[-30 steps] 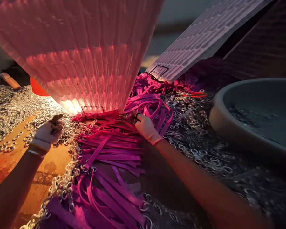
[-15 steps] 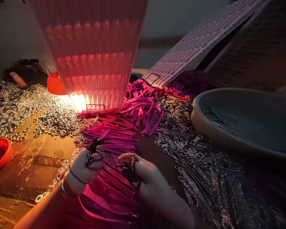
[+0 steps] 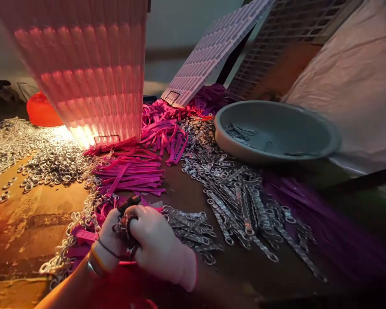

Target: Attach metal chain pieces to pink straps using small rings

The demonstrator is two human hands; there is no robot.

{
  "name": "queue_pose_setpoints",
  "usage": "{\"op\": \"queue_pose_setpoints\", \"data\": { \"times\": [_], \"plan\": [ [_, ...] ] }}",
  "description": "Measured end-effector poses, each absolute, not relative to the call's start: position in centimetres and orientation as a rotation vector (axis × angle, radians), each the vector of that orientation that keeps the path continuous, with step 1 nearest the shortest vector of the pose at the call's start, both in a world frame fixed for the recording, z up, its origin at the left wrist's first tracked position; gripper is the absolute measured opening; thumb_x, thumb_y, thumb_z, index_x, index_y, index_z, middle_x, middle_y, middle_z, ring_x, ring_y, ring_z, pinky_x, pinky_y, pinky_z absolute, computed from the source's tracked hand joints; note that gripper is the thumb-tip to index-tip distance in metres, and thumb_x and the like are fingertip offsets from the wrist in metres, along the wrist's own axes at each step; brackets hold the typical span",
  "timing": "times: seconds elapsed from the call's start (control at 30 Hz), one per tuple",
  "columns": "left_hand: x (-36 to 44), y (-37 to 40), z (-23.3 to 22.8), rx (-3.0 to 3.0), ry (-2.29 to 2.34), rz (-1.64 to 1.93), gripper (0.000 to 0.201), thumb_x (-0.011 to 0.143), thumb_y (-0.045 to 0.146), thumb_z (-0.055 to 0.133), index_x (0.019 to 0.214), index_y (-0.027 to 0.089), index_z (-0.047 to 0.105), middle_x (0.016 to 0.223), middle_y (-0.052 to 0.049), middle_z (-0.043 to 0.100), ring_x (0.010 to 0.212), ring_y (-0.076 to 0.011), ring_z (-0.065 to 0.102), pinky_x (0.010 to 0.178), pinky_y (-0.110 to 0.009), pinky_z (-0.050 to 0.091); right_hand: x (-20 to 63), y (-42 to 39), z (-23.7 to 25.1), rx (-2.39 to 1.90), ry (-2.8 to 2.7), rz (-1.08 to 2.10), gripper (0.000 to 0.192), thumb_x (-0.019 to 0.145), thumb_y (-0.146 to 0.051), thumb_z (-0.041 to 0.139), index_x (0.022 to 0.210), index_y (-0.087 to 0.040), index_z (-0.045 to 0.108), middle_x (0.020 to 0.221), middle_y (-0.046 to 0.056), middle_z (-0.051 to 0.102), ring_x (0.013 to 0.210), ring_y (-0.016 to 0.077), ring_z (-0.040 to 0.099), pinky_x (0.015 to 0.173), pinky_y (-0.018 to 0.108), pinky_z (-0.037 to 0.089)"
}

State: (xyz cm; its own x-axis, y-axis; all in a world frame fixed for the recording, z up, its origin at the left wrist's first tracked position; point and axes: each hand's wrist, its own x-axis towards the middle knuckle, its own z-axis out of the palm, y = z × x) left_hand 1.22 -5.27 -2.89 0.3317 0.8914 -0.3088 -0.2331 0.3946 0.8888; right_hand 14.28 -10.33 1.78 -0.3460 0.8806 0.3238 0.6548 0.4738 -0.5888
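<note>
My left hand [image 3: 111, 240], in a pale glove with blackened fingertips, is closed in front of me. My right hand [image 3: 156, 246], gloved likewise, is closed against it. The fingers meet over something small and dark; a bit of metal shows there, but I cannot make out what it is. Magenta straps [image 3: 131, 174] lie side by side just beyond my hands. Silver metal rings [image 3: 72, 223] run along the left of them. To the right of my right hand lies a bunch of patterned silver strips with ring ends [image 3: 193, 229].
A ribbed translucent panel [image 3: 93, 77], lit from behind, leans over the table; a second panel [image 3: 209, 51] stands farther right. A grey basin [image 3: 244, 156] holds a few metal pieces. A ring pile [image 3: 56, 165] and orange bowl [image 3: 41, 111] are at left, a larger strip pile [image 3: 244, 206] right.
My hands have come together from apart, the right moving left to meet the left. The view has turned right, showing more of the basin and the strips.
</note>
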Motion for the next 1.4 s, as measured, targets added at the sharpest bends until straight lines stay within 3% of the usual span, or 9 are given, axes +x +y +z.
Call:
{"op": "queue_pose_setpoints", "data": {
  "times": [0.13,0.27,0.4,0.53,0.67,0.87,1.13,1.3,1.4],
  "plan": [
    [0.7,-4.7,-2.8,0.654,0.894,0.764,0.014,0.084,0.022,0.057,0.09,0.016,0.069,0.068,-0.003,0.062,0.047,-0.0089,0.05,0.034,-0.015,0.031,18.9,-9.2,1.9,-1.298,-1.806,0.508,0.022,0.078,-0.009,0.05,0.093,-0.018,0.065,0.097,0.007,0.066,0.09,0.019,0.06,0.082,0.028,0.047],
    [-0.4,-3.1,-2.4,0.545,0.888,0.753,0.031,0.081,0.021,0.066,0.112,0.015,0.065,0.081,-0.007,0.067,0.054,-0.0108,0.06,0.033,-0.011,0.03,24.6,-6.9,-1.4,-1.866,-1.823,0.392,0.024,0.08,-0.007,0.047,0.089,-0.018,0.066,0.098,0.009,0.068,0.089,0.02,0.062,0.082,0.029,0.046],
    [-1.3,-0.2,-1.9,0.536,0.853,0.636,0.042,0.083,0.042,0.069,0.109,0.009,0.066,0.081,-0.011,0.069,0.053,-0.0167,0.064,0.031,-0.016,0.036,26.1,-3.6,-5.4,-2.018,-1.983,0.425,0.025,0.081,-0.007,0.05,0.095,-0.016,0.069,0.128,0.012,0.064,0.107,0.0211,0.062,0.093,0.028,0.047],
    [-0.9,2.6,-1.7,0.364,0.751,0.488,0.046,0.092,0.048,0.052,0.107,0.006,0.065,0.082,-0.016,0.069,0.055,-0.0219,0.066,0.029,-0.019,0.037,25.2,-0.3,-7.5,-1.924,-2.115,0.456,0.027,0.078,-0.003,0.054,0.095,-0.015,0.071,0.148,0.01,0.051,0.129,0.0222,0.051,0.108,0.029,0.039],
    [0.4,4.2,-2.6,0.289,0.778,0.544,0.032,0.096,0.026,0.041,0.107,0.006,0.063,0.081,-0.014,0.067,0.053,-0.0165,0.063,0.028,-0.015,0.031,25.1,1.2,-8.1,-1.913,-2.141,0.46,0.023,0.081,-0.007,0.054,0.095,-0.013,0.072,0.139,0.013,0.058,0.119,0.0248,0.058,0.104,0.033,0.045],
    [2.6,4.9,-1.8,0.391,0.933,0.596,0.01,0.086,0.009,0.051,0.085,0.011,0.061,0.057,0.001,0.05,0.036,-0.0054,0.041,0.029,-0.011,0.021,24.8,-1.8,-6.1,-1.793,-2.153,0.371,0.026,0.079,-0.006,0.052,0.098,-0.013,0.07,0.139,0.016,0.056,0.12,0.0263,0.059,0.104,0.036,0.047],
    [3.6,-0.2,0.4,1.404,0.9,0.39,0.019,0.085,0.027,0.06,0.093,0.012,0.071,0.051,0.002,0.055,0.04,-0.0063,0.042,0.038,-0.016,0.03,22.1,-8.5,-2.2,-1.33,-2.194,0.133,0.045,0.072,-0.001,0.047,0.114,-0.007,0.063,0.126,0.022,0.061,0.116,0.0298,0.06,0.099,0.045,0.053],
    [2.8,-2.7,-0.9,1.238,0.945,0.402,0.026,0.087,0.039,0.063,0.077,0.015,0.06,0.052,0.003,0.05,0.039,-0.0056,0.04,0.038,-0.016,0.027,21.9,-11.1,-1.7,-1.401,-2.023,0.298,0.047,0.07,0.0,0.045,0.111,-0.016,0.064,0.139,0.016,0.056,0.118,0.0261,0.06,0.096,0.039,0.053],
    [2.4,-3.7,-1.8,1.05,0.963,0.484,0.037,0.085,0.05,0.065,0.073,0.016,0.056,0.055,0.002,0.051,0.04,-0.0054,0.04,0.038,-0.017,0.027,21.5,-11.8,-1.5,-1.552,-1.959,0.428,0.048,0.068,0.0,0.044,0.106,-0.02,0.066,0.118,0.01,0.068,0.104,0.0227,0.064,0.089,0.034,0.052]
  ]
}}
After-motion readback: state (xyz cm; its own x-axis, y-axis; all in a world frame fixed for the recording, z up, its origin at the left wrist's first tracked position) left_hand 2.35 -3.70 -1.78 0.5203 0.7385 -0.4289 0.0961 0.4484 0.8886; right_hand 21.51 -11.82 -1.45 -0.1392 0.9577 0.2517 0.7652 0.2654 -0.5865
